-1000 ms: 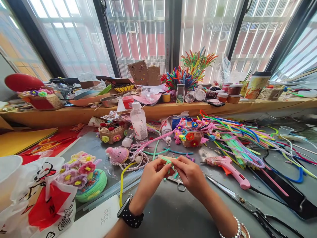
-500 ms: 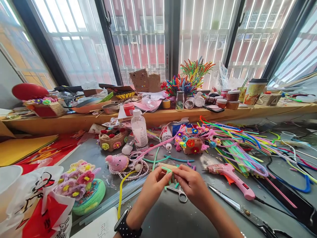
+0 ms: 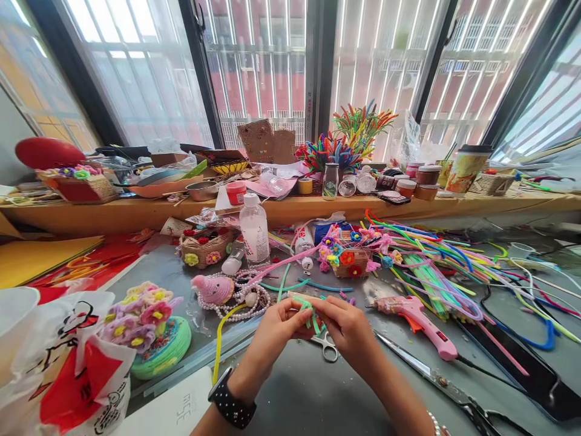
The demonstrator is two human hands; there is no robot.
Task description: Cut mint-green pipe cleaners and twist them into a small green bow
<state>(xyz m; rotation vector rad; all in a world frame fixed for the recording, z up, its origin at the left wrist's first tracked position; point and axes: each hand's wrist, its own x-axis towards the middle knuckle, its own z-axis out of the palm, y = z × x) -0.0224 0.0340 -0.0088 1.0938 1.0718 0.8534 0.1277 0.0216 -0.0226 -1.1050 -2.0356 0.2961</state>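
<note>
Over the grey tabletop my left hand (image 3: 282, 325) and my right hand (image 3: 345, 324) meet, both with fingers pinched on a bent mint-green pipe cleaner (image 3: 305, 304). Bits of it poke out between the fingertips; the rest is hidden by the hands. Just below the fingers lies a small pair of scissors (image 3: 328, 349), its blades partly covered by my right hand. A pale stick-like piece (image 3: 294, 295) shows behind the fingers. Loose teal pipe cleaners (image 3: 284, 282) lie beyond them.
To the right are a pink glue gun (image 3: 420, 319), large scissors (image 3: 431, 375) and a heap of pipe cleaners (image 3: 426, 272). On the left stand a flower ornament (image 3: 161, 351), a plastic bag (image 3: 86, 369) and a pearl string (image 3: 267, 306). A clear bottle (image 3: 255, 233) stands behind.
The green pipe cleaner has been turned between my fingers, and more of its bent strands show. Both hands stay close together. The whole view has shifted slightly.
</note>
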